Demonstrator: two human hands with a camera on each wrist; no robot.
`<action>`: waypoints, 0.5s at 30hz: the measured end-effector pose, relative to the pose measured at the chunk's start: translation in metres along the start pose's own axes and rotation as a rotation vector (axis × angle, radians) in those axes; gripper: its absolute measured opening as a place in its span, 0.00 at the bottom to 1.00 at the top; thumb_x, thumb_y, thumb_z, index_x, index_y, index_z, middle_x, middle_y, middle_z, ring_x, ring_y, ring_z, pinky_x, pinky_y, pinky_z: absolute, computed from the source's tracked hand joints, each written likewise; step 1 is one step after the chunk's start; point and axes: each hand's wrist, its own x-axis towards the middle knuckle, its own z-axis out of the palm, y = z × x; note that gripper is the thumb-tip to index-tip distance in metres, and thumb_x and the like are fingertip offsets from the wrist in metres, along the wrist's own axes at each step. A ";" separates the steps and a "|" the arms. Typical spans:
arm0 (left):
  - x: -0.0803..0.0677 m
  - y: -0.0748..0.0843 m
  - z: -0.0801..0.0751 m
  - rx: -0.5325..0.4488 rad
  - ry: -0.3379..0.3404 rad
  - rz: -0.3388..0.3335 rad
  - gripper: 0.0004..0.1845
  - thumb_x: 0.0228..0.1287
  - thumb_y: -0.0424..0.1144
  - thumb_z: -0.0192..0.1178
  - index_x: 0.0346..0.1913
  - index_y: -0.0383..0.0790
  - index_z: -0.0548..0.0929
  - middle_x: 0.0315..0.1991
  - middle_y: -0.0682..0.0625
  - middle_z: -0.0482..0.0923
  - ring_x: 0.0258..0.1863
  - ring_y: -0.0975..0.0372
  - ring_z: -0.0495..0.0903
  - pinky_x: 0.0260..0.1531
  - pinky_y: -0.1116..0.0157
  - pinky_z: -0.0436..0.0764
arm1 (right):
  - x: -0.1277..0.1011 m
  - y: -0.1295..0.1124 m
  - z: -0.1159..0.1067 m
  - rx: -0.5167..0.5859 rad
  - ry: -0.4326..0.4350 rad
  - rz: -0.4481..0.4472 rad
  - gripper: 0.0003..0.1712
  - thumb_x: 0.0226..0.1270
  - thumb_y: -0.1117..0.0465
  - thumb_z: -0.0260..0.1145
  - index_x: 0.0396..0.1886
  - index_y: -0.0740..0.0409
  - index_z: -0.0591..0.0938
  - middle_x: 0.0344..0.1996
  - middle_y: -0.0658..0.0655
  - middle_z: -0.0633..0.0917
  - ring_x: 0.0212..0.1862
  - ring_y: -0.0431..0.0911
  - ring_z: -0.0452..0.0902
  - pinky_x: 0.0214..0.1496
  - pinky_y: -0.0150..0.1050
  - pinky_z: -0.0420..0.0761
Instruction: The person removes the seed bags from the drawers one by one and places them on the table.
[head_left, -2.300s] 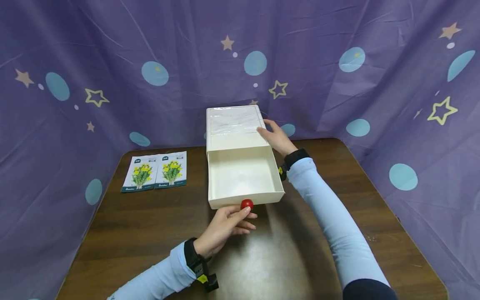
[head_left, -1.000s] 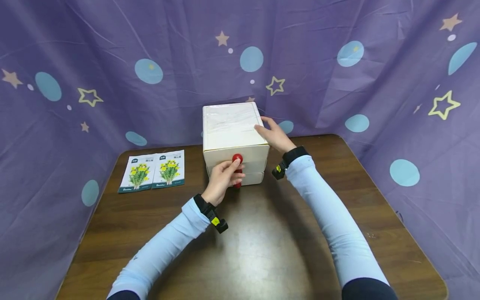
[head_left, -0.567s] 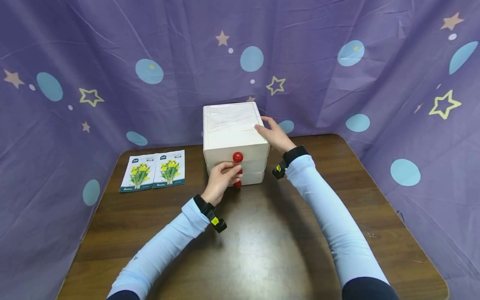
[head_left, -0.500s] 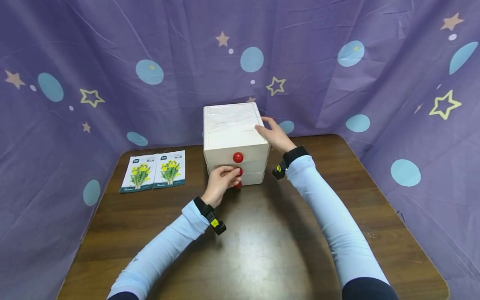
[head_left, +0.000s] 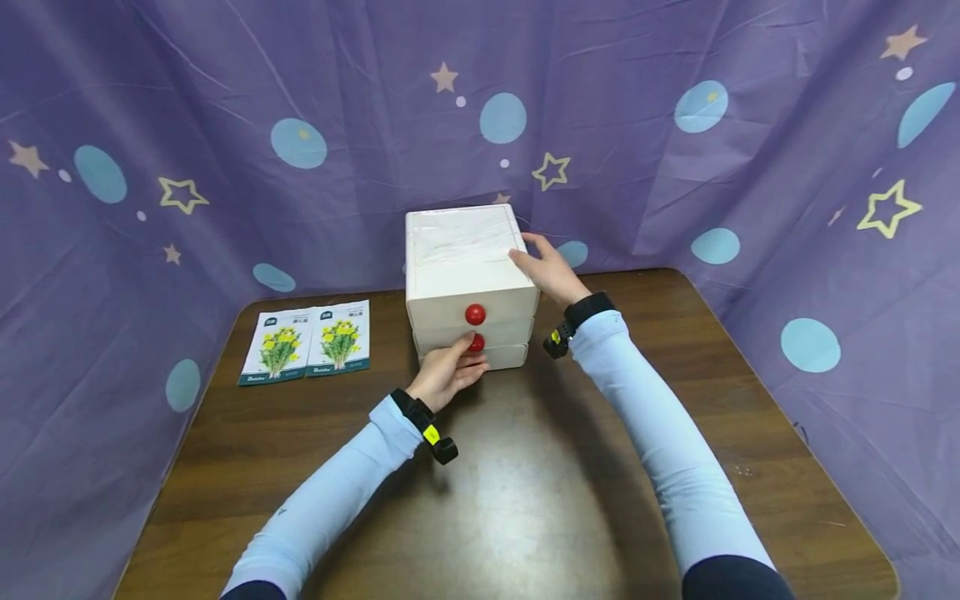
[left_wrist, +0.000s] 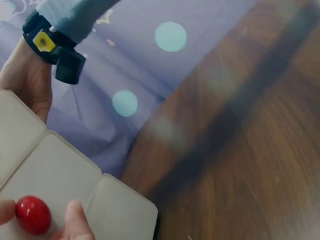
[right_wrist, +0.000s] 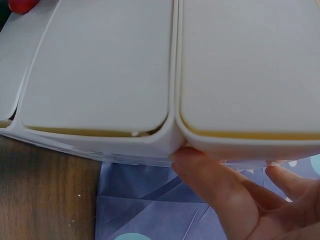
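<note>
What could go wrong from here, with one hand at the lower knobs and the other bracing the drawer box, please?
The left hand has its fingers around the bottom knob, hidden in the head view; a sharp pull might slide the whole drawer box forward, since the right hand only rests against its upper right side. The middle knob sits just above the fingers and could be caught instead.

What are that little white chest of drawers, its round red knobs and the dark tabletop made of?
The white drawer chest looks like smooth moulded plastic, judging by its rounded corners and thin seams. The round red knobs are glossy, painted wood or plastic; which one is unclear. The dark brown table shows wood grain under a sheen, so varnished wood or laminate.
</note>
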 end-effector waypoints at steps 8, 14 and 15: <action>0.002 0.003 0.008 -0.055 0.032 0.005 0.18 0.64 0.42 0.58 0.47 0.29 0.75 0.46 0.33 0.78 0.32 0.59 0.82 0.38 0.68 0.80 | -0.001 -0.001 0.000 -0.030 0.010 -0.006 0.37 0.68 0.43 0.54 0.71 0.49 0.54 0.68 0.62 0.59 0.65 0.55 0.58 0.61 0.54 0.65; 0.001 0.003 0.009 -0.073 0.058 0.015 0.15 0.64 0.40 0.59 0.43 0.30 0.76 0.39 0.37 0.80 0.28 0.60 0.81 0.31 0.71 0.79 | -0.001 -0.001 0.001 -0.043 0.005 -0.016 0.38 0.68 0.43 0.52 0.72 0.50 0.53 0.69 0.62 0.57 0.66 0.55 0.57 0.62 0.55 0.63; 0.001 0.003 0.009 -0.076 0.055 0.020 0.14 0.64 0.40 0.58 0.43 0.30 0.76 0.38 0.37 0.80 0.28 0.61 0.81 0.31 0.72 0.79 | -0.001 -0.001 0.001 -0.041 0.010 -0.018 0.37 0.68 0.43 0.53 0.72 0.50 0.53 0.69 0.62 0.57 0.66 0.55 0.56 0.62 0.54 0.63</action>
